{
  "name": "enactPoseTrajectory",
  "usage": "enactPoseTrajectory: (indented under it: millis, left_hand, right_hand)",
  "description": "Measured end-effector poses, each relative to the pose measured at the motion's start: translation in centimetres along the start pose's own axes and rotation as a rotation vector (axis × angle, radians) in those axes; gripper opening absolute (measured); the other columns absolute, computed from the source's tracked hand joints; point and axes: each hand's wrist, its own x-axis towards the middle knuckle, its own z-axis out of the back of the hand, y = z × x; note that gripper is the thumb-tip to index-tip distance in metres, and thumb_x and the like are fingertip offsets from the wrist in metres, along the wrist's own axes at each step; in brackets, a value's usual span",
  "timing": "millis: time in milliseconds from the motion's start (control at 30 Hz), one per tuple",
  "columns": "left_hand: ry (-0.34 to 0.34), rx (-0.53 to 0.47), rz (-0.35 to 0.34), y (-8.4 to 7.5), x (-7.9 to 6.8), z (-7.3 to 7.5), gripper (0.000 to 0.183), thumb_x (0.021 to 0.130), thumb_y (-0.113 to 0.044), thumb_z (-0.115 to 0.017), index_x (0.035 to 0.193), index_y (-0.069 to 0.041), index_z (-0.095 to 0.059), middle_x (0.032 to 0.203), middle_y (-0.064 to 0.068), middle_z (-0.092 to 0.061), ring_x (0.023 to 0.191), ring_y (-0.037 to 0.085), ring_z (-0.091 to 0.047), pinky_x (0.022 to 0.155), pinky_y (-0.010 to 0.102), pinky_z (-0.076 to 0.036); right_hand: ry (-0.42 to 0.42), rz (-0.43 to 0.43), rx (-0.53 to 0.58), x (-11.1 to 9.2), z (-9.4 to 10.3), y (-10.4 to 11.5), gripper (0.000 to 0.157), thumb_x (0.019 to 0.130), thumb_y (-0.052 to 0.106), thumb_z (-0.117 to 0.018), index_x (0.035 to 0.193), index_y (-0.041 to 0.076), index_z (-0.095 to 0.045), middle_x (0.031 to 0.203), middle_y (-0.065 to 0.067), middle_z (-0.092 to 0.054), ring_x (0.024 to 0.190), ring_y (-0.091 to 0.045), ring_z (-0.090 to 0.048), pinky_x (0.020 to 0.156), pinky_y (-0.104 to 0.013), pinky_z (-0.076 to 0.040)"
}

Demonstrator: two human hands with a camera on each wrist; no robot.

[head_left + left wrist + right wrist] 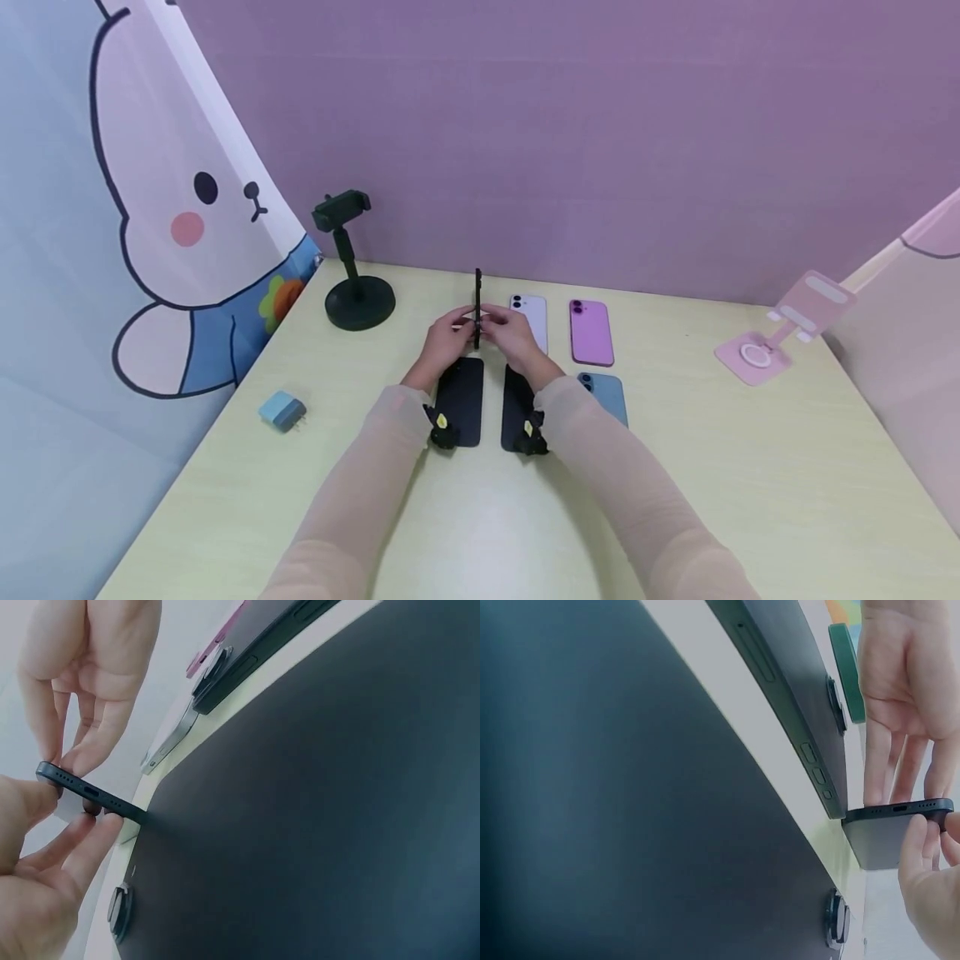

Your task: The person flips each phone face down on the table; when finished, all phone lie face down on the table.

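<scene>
Left hand point(447, 330) and right hand point(510, 331) met at mid-counter, both pinching 1 dark phone point(477, 307) held upright on edge, approx. vertical, edge-on to the head cam. Left wrist view showed left fingertips point(91, 825) and thumb clamped on the phone's bottom edge, w/ port and speaker holes visible; right-hand fingers point(90, 754) touched the same edge from the opposite side. Right wrist view confirmed: right fingers point(913, 847) curled round the phone's lower end, left fingers point(877, 769) against its other face. Neither hand released.

Held phone stood above the counter point(750, 467), just beyond 2 black phones lying flat: 1 under the left wrist point(462, 396), 1 under the right wrist point(516, 404), side by side w/ a narrow gap between. Whether the upright phone's lower end touched the counter: cannot tell.

Also on counter: white phone point(534, 315) just beside the right hand, purple phone point(590, 332) next to it, blue phone point(609, 393) partly hidden by the right forearm. Black phone stand point(358, 292) at rear left, well apart from hands. Pink folding stand point(780, 333) at far right. Blue charger plug point(282, 410) near left edge. Bunny-print curtain point(150, 208) hung at left; purple wall point(562, 125) behind.
</scene>
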Motion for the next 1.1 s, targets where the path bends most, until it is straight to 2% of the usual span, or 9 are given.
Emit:
enactPoseTrajectory:
  millis: [433, 667, 900, 1100]
  left_hand:
    - [-0.006, -0.065, 0.008, 0.3, -0.1, -0.3, 0.037, 0.102, -0.015, -0.052, 0.139, -0.013, -0.056, 0.121, 0.017, -0.060, 0.095, 0.025, -0.065, 0.075, 0.033, -0.055]
    - [-0.015, -0.094, 0.004, 0.2, -0.1, -0.1, 0.037, 0.102, -0.015, -0.052, 0.138, -0.013, -0.057, 0.121, 0.017, -0.060, 0.093, 0.025, -0.066, 0.075, 0.032, -0.055]
    - [-0.076, -0.081, -0.004, 0.0, 0.1, 0.1, 0.033, 0.101, -0.016, -0.052, 0.132, -0.008, -0.062, 0.112, 0.017, -0.067, 0.088, 0.025, -0.068, 0.076, 0.034, -0.054]
    - [-0.056, -0.087, 0.008, -0.1, 0.4, 0.7, 0.037, 0.101, -0.015, -0.055, 0.135, -0.001, -0.056, 0.112, 0.019, -0.066, 0.084, 0.027, -0.069, 0.073, 0.033, -0.056]
  right_hand:
    - [-0.015, 0.004, -0.047, 0.0, 0.1, -0.2, 0.038, 0.098, -0.004, -0.052, 0.135, -0.001, -0.056, 0.112, -0.017, -0.058, 0.098, -0.023, -0.058, 0.088, -0.034, -0.051]
    - [-0.015, 0.008, -0.057, 0.1, 0.0, -0.3, 0.038, 0.098, -0.004, -0.052, 0.135, -0.001, -0.056, 0.112, -0.019, -0.058, 0.099, -0.025, -0.059, 0.089, -0.036, -0.051]
    - [0.013, -0.039, -0.149, -0.3, -0.2, -0.2, 0.038, 0.097, 0.000, -0.052, 0.135, -0.002, -0.055, 0.118, -0.021, -0.058, 0.101, -0.030, -0.061, 0.086, -0.035, -0.051]
    - [0.011, -0.069, -0.252, 0.2, -0.1, -1.1, 0.036, 0.098, 0.005, -0.056, 0.134, 0.002, -0.057, 0.130, -0.019, -0.054, 0.106, -0.028, -0.059, 0.087, -0.036, -0.050]
